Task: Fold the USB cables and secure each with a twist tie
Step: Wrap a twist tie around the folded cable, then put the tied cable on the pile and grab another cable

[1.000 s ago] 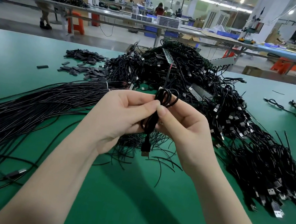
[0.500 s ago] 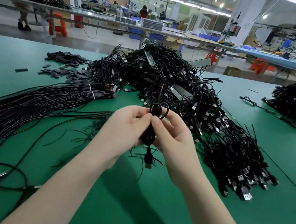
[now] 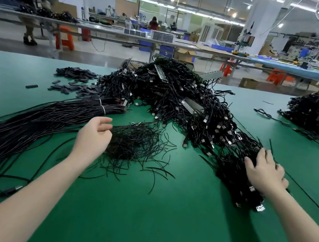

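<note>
My left hand hovers at the left edge of a loose pile of black twist ties, fingers loosely curled, with nothing visibly held. Fingers spread, my right hand rests on the near end of a big heap of folded black USB cables. Silver plugs stick out of that heap. A long bundle of straight, unfolded cables lies across the green table at the left, bound with white bands at its far end.
Small flat black parts are scattered at the back left. A second cable heap sits at the far right, with a loose cable beside it. Beyond the table's far edge are other workbenches and people.
Both hands were together holding one folded cable with a tie. Now they are apart: the right has gone to the cable heap and the left to the twist ties. The folded cable is out of my hands.
</note>
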Motion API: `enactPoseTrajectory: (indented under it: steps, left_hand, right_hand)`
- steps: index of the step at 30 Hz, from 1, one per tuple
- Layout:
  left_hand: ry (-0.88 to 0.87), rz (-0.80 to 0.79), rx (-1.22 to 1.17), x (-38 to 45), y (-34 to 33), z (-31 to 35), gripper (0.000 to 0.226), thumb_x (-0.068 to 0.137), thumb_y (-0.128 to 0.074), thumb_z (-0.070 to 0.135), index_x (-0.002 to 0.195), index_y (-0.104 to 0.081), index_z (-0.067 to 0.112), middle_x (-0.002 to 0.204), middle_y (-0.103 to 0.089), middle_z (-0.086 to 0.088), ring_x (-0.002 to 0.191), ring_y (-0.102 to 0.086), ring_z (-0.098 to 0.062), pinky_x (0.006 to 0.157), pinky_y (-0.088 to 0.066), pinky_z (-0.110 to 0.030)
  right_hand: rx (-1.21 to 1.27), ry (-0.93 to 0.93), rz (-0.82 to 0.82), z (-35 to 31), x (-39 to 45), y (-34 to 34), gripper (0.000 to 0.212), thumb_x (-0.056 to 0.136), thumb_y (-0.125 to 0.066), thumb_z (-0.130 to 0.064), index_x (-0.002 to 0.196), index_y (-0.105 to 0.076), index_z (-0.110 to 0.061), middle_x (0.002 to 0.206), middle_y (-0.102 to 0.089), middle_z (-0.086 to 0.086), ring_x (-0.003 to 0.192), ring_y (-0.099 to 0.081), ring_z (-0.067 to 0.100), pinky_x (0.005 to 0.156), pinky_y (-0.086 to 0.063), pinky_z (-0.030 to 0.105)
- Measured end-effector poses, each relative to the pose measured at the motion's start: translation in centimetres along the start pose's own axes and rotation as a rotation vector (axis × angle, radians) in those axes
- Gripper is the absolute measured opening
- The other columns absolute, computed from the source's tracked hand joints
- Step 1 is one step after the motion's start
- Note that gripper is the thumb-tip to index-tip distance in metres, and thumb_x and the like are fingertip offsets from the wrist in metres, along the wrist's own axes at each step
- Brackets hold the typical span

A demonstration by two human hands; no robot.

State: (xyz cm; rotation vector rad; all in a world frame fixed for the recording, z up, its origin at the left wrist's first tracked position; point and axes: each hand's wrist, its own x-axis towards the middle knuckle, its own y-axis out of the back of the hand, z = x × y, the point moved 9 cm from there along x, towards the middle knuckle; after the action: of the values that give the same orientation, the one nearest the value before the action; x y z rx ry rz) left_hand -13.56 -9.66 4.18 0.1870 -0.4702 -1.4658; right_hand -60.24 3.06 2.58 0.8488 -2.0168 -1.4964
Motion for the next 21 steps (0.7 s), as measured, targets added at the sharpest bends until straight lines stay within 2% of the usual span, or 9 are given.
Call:
enactPoseTrajectory:
  steps: [2, 4, 5, 8, 9, 11, 13, 17, 21]
  left_hand:
    - [-0.033, 0.021, 0.163, 0.5, 1.2, -1.8, 0.038, 0.092, -0.051, 0.007, 0.127, -0.056, 0.020, 0.124, -0.063, 0.000, 0.089, -0.058, -0.012, 0.077, -0.045, -0.023]
    - [-0.060, 0.021, 0.385, 0.9, 2.3, -3.3, 0.040, 0.091, -0.052, 0.010, 0.129, -0.056, 0.019, 0.129, -0.059, -0.003, 0.072, -0.060, -0.015, 0.072, -0.051, -0.032]
    - [-0.072, 0.026, 0.496, 1.3, 3.0, -3.9, 0.041, 0.090, -0.053, 0.011, 0.130, -0.056, 0.019, 0.132, -0.056, -0.005, 0.071, -0.061, -0.017, 0.070, -0.053, -0.035]
    - [-0.078, 0.092, 0.779, 2.7, 5.9, -5.4, 0.045, 0.090, -0.053, 0.010, 0.134, -0.054, 0.015, 0.142, -0.049, -0.011, 0.115, -0.055, -0.030, 0.089, -0.050, -0.046]
    - [-0.044, 0.109, 0.859, 3.3, 7.0, -6.1, 0.046, 0.091, -0.052, 0.010, 0.137, -0.052, 0.014, 0.145, -0.046, -0.012, 0.124, -0.049, -0.034, 0.095, -0.047, -0.048]
    - [0.079, 0.106, 0.997, 4.0, 9.5, -8.0, 0.043, 0.092, -0.049, 0.012, 0.135, -0.052, 0.011, 0.144, -0.044, -0.015, 0.127, -0.043, -0.038, 0.098, -0.044, -0.048]
    - [0.193, 0.065, 1.109, 4.1, 11.4, -10.0, 0.032, 0.093, -0.050, 0.012, 0.124, -0.056, 0.009, 0.134, -0.048, -0.017, 0.120, -0.045, -0.039, 0.092, -0.046, -0.047]
    - [0.150, 0.037, 1.262, 4.0, 13.1, -11.0, 0.006, 0.092, -0.049, 0.002, 0.096, -0.051, 0.006, 0.096, -0.048, -0.012, 0.094, -0.051, -0.033, 0.067, -0.042, -0.039]
    - [0.121, -0.007, 1.357, 4.6, 13.7, -10.8, 0.013, 0.087, -0.049, -0.003, 0.085, -0.052, 0.009, 0.080, -0.051, -0.005, 0.073, -0.053, -0.026, 0.058, -0.040, -0.032]
  right_hand:
    - [0.054, 0.008, -0.054, 0.6, 0.9, -0.9, 0.069, 0.099, -0.026, -0.056, 0.155, -0.003, -0.022, 0.163, -0.002, -0.003, 0.147, -0.009, 0.035, 0.115, -0.017, 0.053]
    - [0.022, 0.006, -0.078, 1.1, 1.7, -0.8, 0.072, 0.098, -0.025, -0.059, 0.155, -0.002, -0.022, 0.163, -0.002, 0.001, 0.147, -0.008, 0.035, 0.116, -0.013, 0.052]
    - [-0.003, -0.008, -0.082, 1.2, 1.8, -0.5, 0.072, 0.097, -0.025, -0.060, 0.155, -0.005, -0.023, 0.163, -0.004, 0.003, 0.147, -0.008, 0.035, 0.117, -0.011, 0.053]
    - [-0.038, 0.024, 0.099, 0.1, 1.2, 1.7, 0.066, 0.098, -0.027, -0.057, 0.154, -0.017, -0.025, 0.162, -0.014, 0.006, 0.146, -0.009, 0.038, 0.117, -0.006, 0.055]
    - [-0.011, 0.077, 0.191, -1.1, 0.4, 2.5, 0.064, 0.098, -0.030, -0.055, 0.153, -0.021, -0.024, 0.161, -0.017, 0.007, 0.146, -0.010, 0.039, 0.117, -0.006, 0.055]
    - [0.072, 0.214, 0.321, -4.1, -1.8, 2.9, 0.059, 0.098, -0.038, -0.049, 0.150, -0.031, -0.023, 0.158, -0.026, 0.009, 0.145, -0.015, 0.037, 0.116, -0.008, 0.055]
    - [0.130, 0.363, 0.349, -7.2, -4.5, 1.6, 0.054, 0.096, -0.048, -0.044, 0.145, -0.041, -0.022, 0.155, -0.033, 0.009, 0.145, -0.018, 0.034, 0.116, -0.010, 0.055]
    - [0.145, 0.592, 0.277, -11.8, -9.7, -2.8, 0.050, 0.090, -0.063, -0.038, 0.136, -0.055, -0.021, 0.149, -0.042, 0.011, 0.144, -0.023, 0.036, 0.115, -0.016, 0.055]
    - [0.105, 0.713, 0.226, -14.0, -12.9, -5.8, 0.045, 0.084, -0.073, -0.034, 0.126, -0.063, -0.020, 0.142, -0.050, 0.016, 0.138, -0.033, 0.042, 0.111, -0.027, 0.057]
